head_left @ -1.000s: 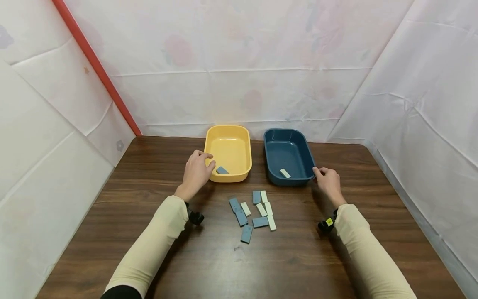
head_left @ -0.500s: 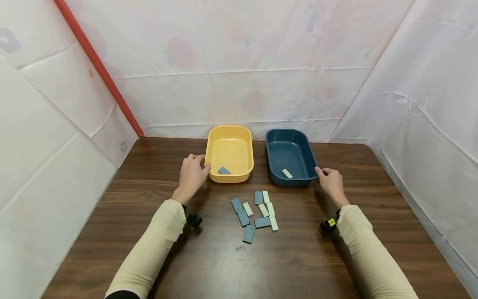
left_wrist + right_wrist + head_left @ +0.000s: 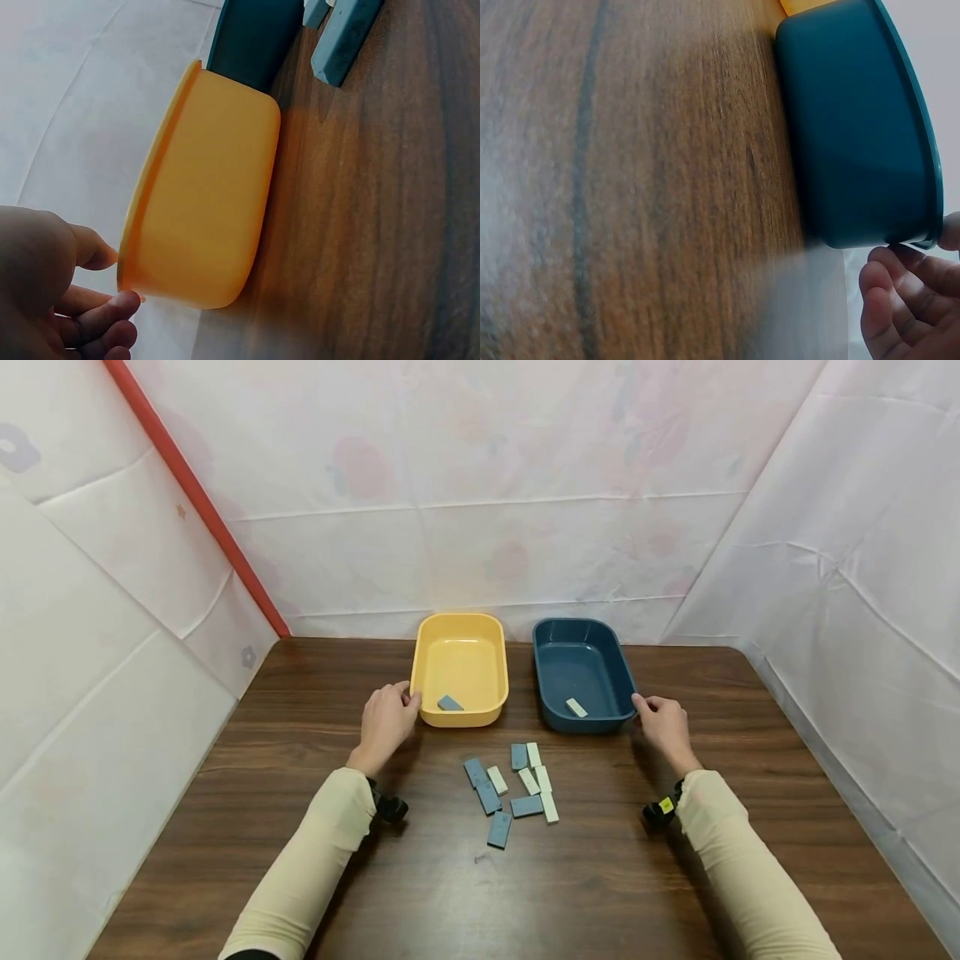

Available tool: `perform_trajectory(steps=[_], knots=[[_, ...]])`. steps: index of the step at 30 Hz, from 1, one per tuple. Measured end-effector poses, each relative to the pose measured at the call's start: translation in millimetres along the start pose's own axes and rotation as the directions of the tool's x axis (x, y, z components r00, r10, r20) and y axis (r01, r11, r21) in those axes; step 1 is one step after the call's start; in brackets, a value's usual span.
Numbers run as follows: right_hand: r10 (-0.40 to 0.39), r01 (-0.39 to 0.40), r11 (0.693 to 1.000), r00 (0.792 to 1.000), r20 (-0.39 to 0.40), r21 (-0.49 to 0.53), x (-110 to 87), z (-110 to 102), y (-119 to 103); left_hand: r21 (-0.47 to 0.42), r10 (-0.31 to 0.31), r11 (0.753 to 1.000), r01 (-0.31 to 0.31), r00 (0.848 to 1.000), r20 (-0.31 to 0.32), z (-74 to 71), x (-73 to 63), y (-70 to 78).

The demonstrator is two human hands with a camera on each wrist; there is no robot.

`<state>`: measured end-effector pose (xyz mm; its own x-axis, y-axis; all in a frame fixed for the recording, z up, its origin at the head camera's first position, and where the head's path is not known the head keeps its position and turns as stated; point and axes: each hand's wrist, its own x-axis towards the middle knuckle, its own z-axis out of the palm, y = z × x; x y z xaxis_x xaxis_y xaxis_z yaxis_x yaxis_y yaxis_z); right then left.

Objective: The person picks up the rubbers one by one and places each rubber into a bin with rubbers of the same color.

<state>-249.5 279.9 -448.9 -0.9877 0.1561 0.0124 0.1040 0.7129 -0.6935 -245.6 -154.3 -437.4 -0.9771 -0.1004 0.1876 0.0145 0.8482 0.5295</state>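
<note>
A yellow plastic bin [image 3: 459, 718] stands at the back of the table, with one blue-grey tile [image 3: 450, 702] inside. My left hand [image 3: 386, 720] is at its near left corner; in the left wrist view the thumb and fingers [image 3: 94, 249] pinch the rim. To its right is a dark blue bin [image 3: 585, 660] holding one whitish tile [image 3: 576, 707]. My right hand [image 3: 663, 727] pinches that bin's near right rim, and the right wrist view shows fingers [image 3: 885, 289] under the edge. The fingertips behind both rims are partly hidden.
Several loose blue-grey tiles [image 3: 527, 807] and whitish tiles [image 3: 550, 807] lie on the brown wooden table [image 3: 450, 910] in front of the bins, some touching. White sheeting [image 3: 480, 527] hangs behind and at both sides, with a red strip [image 3: 195, 493] at the left.
My left hand has moved from over the yellow bin's left edge outward and down to its near left corner, where it takes the rim. My right hand stays at the blue bin.
</note>
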Motion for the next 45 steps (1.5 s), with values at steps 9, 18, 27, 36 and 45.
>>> perform_trajectory(steps=[9, 18, 27, 36, 45], knots=[[0.006, -0.006, 1.0, 1.0, 0.015, -0.002, -0.4, -2, 1, -0.073, -0.025, 0.997, 0.024, 1.0, -0.014, 6.6, -4.3, 1.3], [0.026, -0.021, 0.999, 0.991, -0.134, 0.041, -3.9, -3, -7, -0.099, -0.036, 0.995, 0.032, 0.999, -0.04, 12.3, -5.1, 0.2], [-0.101, 0.113, 0.993, 0.958, -0.269, 0.028, -7.0, -2, -18, -0.113, -0.038, 0.993, 0.031, 0.998, -0.058, 14.6, -5.1, -0.4], [-0.265, 0.267, 0.964, 0.957, -0.118, 0.005, -12.3, -3, -35, -0.123, -0.049, 0.992, 0.041, 0.997, -0.06, 12.9, -4.8, 0.2], [-0.306, 0.304, 0.952, 0.95, 0.069, 0.028, -22.7, -1, -58, -0.13, -0.05, 0.991, 0.042, 0.997, -0.059, 13.3, -5.6, -1.5]])
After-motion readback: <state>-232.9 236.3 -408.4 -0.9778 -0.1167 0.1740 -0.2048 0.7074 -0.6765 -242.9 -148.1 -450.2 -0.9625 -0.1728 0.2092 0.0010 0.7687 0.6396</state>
